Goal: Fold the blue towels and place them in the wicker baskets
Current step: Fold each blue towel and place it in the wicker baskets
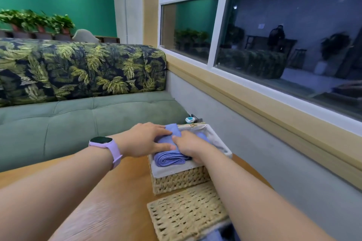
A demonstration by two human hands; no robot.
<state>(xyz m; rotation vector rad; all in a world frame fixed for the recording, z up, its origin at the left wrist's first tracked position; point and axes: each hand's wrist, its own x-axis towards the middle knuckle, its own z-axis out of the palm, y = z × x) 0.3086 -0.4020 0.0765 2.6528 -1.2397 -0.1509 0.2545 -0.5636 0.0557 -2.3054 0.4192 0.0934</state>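
- Left hand (146, 140): flat, palm down, fingers spread over the top of the folded towel (169, 157); thumb along its near left side. Pressing rather than gripping; hand not closed.
- Right hand (189, 147): just beside the left, touching it at the fingertips; fingers curled down over the towel's right side, thumb on top. Clamped on the towel.
- Towel: blue, folded in several layers, fold edges facing the viewer. It lies under both hands, inside the basket (176, 181), left part of the compartment.
- Second blue towel (202, 136): partly visible just beyond the right hand, in the same basket; mostly hidden, fold state unclear.
- Basket: wicker, pale cloth liner folded over the rim. Stands on the counter (109, 211), below both hands.
- Lid (186, 214): flat woven panel nearer than the basket, under the right forearm. Whether it covers a second basket, cannot tell.
- Watch (103, 144): lilac strap, dark face, on the left wrist.
- Sofa (64, 121): green seat, leaf-print back, beyond and left of the hands.
- Window (274, 31): right of the hands, dark glass with reflections.
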